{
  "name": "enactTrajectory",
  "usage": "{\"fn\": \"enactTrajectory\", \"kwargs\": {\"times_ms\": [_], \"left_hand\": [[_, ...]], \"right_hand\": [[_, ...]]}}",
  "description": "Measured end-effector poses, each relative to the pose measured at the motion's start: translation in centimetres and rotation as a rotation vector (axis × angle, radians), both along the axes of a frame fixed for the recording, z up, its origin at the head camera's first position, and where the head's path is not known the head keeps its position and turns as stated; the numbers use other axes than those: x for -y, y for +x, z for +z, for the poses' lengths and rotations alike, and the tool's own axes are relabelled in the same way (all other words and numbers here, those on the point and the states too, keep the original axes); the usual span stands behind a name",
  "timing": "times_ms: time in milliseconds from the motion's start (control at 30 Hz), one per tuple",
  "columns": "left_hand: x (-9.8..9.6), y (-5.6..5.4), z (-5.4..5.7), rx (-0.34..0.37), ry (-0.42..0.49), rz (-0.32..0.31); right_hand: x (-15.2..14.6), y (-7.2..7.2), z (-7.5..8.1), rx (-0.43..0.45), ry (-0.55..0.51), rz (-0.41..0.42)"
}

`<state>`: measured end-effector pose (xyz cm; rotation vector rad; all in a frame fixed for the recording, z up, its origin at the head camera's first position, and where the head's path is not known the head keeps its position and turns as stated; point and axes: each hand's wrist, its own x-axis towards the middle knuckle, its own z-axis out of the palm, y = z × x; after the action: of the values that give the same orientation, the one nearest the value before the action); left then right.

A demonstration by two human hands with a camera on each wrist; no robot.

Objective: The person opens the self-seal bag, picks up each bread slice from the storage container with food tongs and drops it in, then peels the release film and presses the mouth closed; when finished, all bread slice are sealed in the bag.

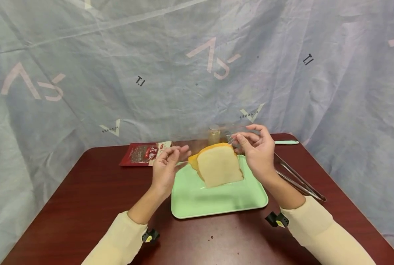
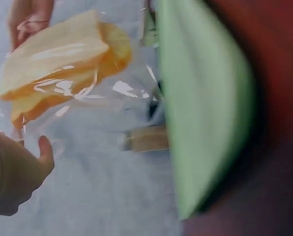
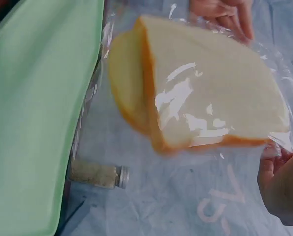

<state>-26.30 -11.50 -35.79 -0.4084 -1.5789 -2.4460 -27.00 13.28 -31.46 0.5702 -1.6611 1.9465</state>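
A clear plastic bag (image 2: pixel 112 96) hangs between my two hands, above the light green tray (image 1: pixel 217 208). Inside it are bread slices (image 1: pixel 220 165) with orange-brown crusts, one overlapping another at an angle. My left hand (image 1: pixel 165 171) pinches the bag's left edge between thumb and fingers. On the opposite side my right hand (image 1: pixel 259 152) pinches its upper right edge, close to the top crust. Glare on the film (image 3: pixel 176 98) shows in the right wrist view, where the slices fill most of the bag.
A small glass jar (image 1: pixel 214 135) with a metal lid stands behind the bag. To the left lies a red spice packet (image 1: pixel 144 154). Metal tongs (image 1: pixel 299 180) and a pale green handle (image 1: pixel 286 142) lie at the right. Grey printed fabric (image 1: pixel 164 66) hangs behind the table.
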Motion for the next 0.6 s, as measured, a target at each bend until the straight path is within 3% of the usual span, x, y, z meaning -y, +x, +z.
{"fn": "enactTrajectory", "kwargs": {"times_ms": [167, 300, 467, 600], "left_hand": [[-0.8, -0.4, -2.5, 0.17, -0.074, -0.137], [-1.1, -0.6, -3.1, 0.226, -0.057, -0.177], [-1.4, -0.8, -2.8, 0.178, -0.004, -0.166], [-1.5, -0.9, -1.6, 0.049, -0.023, -0.064]], "right_hand": [[0.0, -0.3, -0.4, 0.062, -0.04, -0.012], [-0.4, -0.4, -0.4, 0.081, -0.072, -0.004], [-1.2, -0.4, -0.1, 0.097, -0.137, 0.013], [-1.8, -0.7, 0.0, 0.075, -0.163, 0.025]]}}
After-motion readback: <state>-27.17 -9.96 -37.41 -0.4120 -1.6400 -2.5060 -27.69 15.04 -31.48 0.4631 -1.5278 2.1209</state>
